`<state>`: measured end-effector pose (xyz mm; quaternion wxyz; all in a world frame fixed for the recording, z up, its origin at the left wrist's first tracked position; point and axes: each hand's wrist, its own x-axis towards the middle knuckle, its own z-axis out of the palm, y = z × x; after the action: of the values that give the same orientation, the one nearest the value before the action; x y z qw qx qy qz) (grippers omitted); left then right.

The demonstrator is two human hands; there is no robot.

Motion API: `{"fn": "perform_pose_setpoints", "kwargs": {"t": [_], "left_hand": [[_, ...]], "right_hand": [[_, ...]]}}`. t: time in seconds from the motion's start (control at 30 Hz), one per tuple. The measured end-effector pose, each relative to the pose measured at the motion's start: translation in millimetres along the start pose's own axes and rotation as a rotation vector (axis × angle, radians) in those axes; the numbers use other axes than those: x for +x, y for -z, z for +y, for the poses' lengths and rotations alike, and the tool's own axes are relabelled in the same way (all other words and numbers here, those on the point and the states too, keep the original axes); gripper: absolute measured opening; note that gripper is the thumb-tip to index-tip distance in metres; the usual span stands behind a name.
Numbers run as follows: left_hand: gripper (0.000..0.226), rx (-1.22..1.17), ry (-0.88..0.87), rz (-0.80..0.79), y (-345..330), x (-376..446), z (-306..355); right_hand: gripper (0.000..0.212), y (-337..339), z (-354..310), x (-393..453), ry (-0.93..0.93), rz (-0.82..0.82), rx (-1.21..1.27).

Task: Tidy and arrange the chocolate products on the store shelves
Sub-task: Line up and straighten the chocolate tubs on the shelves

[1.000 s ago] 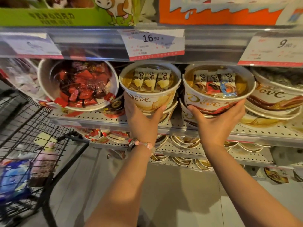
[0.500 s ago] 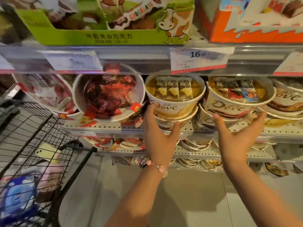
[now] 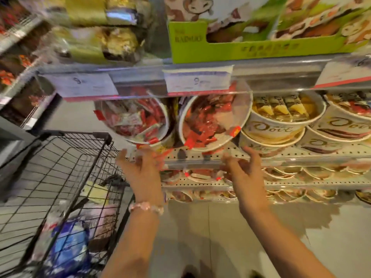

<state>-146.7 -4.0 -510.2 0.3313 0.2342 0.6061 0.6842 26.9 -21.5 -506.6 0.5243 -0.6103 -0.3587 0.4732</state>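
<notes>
Two white tubs of red-wrapped chocolates lean on the perforated shelf (image 3: 301, 152): one on the left (image 3: 136, 121), one in the middle (image 3: 210, 121). To their right stand stacked Dove tubs, a gold one (image 3: 281, 121) and a brown one (image 3: 345, 125). My left hand (image 3: 140, 169), with a pink bead bracelet on its wrist, is raised just below the left red tub with fingers spread, holding nothing. My right hand (image 3: 245, 167) hovers at the shelf's front edge below the middle red tub, fingers loosely bent and empty.
A black wire shopping cart (image 3: 60, 177) with packets inside stands at the left, close to my left arm. Above, a green display box (image 3: 251, 43) and gold-wrapped packs (image 3: 100, 27) sit on the upper shelf. Lower shelves carry more tubs (image 3: 291, 173).
Both hands have let go of the Dove tubs and moved left, now below the red-wrapped tubs. The view has swung left and up.
</notes>
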Motion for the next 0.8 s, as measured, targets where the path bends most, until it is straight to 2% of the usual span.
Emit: {"fn": "perform_pose_setpoints", "kwargs": {"t": [0.07, 0.17, 0.3, 0.37, 0.5, 0.63, 0.8], "left_hand": [[0.057, -0.046, 0.139, -0.053, 6.3, 20.1, 0.6], [0.068, -0.105, 0.251, -0.111, 8.6, 37.6, 9.5], [0.061, 0.084, 0.125, 0.025, 25.3, 64.0, 14.9], [0.056, 0.17, 0.097, -0.01, 33.3, 77.2, 19.3], [0.041, 0.197, 0.082, -0.111, 36.8, 83.3, 32.8], [0.006, 0.259, -0.002, -0.143, 35.9, 79.5, 43.1], [0.023, 0.24, -0.055, -0.245, 39.0, 79.6, 47.0]], "right_hand": [[0.058, -12.6, -1.4, 3.2, -0.112, -0.042, 0.053], [0.065, -25.1, -7.1, 8.9, -0.179, -0.076, 0.173], [0.051, -31.4, -17.5, 10.3, -0.191, -0.087, 0.32], [0.047, -31.0, -21.7, 8.4, -0.178, -0.095, 0.377], [0.051, -34.4, -24.1, 2.7, -0.166, -0.109, 0.38], [0.057, -39.5, -20.8, -1.4, -0.132, -0.049, 0.378], [0.057, -41.4, -21.4, -6.8, -0.108, -0.003, 0.351]]}}
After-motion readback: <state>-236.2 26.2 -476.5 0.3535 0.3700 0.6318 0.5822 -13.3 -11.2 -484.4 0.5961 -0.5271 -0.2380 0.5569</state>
